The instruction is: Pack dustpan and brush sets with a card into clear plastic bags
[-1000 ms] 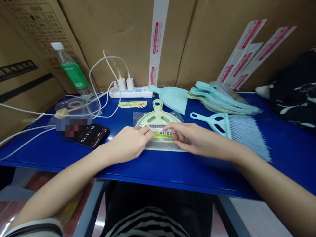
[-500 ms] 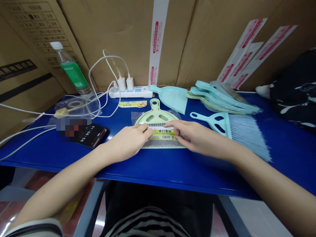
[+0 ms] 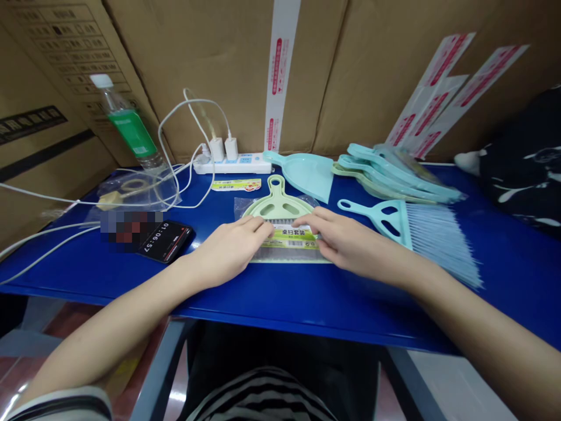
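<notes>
A pale green dustpan set in a clear plastic bag point(image 3: 280, 209) lies on the blue table point(image 3: 307, 298) in front of me. A green and yellow paper label point(image 3: 293, 235) lies across the bag's near end. My left hand point(image 3: 230, 248) pinches the label's left end with curled fingers. My right hand point(image 3: 346, 240) presses its fingers on the label's right end.
A light blue hand brush point(image 3: 416, 231) lies right of the bag, a blue dustpan point(image 3: 307, 172) and a stack of dustpans point(image 3: 394, 175) behind. A spare label point(image 3: 235, 185), power strip point(image 3: 234, 165) with chargers, bottle point(image 3: 129, 126), phone point(image 3: 164, 241) and an empty bag point(image 3: 131, 190) sit left. Cardboard boxes stand behind.
The bagged set and both hands have slid a little away from me. The hands stay on the label's ends. The phone's timer ticked from 56 to 57.
</notes>
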`<state>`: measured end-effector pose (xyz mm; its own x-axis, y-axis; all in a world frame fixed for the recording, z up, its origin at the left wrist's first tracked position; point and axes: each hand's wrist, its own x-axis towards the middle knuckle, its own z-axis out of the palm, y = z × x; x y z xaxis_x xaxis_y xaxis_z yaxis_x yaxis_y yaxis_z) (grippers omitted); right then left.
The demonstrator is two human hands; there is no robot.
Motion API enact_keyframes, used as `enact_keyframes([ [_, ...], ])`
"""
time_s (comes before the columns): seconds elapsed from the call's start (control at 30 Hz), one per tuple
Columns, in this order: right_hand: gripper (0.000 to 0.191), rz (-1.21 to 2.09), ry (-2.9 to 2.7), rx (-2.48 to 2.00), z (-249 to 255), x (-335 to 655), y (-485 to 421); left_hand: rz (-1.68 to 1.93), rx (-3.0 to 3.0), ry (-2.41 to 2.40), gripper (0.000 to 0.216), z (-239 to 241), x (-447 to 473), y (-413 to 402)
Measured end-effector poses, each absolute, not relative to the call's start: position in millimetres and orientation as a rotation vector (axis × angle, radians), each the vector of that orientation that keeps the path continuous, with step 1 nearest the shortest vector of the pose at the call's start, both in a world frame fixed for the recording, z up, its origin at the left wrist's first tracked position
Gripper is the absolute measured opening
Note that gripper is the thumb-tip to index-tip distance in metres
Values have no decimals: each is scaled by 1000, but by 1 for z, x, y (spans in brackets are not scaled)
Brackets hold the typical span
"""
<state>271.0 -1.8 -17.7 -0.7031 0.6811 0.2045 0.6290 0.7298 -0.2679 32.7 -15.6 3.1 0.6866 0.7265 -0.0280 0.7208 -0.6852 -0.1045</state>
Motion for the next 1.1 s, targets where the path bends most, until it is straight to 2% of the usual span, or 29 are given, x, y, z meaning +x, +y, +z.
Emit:
enact_keyframes([
  [0.17,47,291,-2636,-1052,-15,270,-3,193,-2719,-1290,31,5,33,-16],
  [0.5,49,260,-2642,-1093,-16,269,-4,253,-2602,-1352,28,7,34,-13],
  [0.73,48,276,-2640,-1066,-14,268,-5,30,-2678,-1057,34,2,29,-11],
  [1.1,43,373,-2582,-1017,-11,268,-3,193,-2761,-961,48,9,32,-13],
])
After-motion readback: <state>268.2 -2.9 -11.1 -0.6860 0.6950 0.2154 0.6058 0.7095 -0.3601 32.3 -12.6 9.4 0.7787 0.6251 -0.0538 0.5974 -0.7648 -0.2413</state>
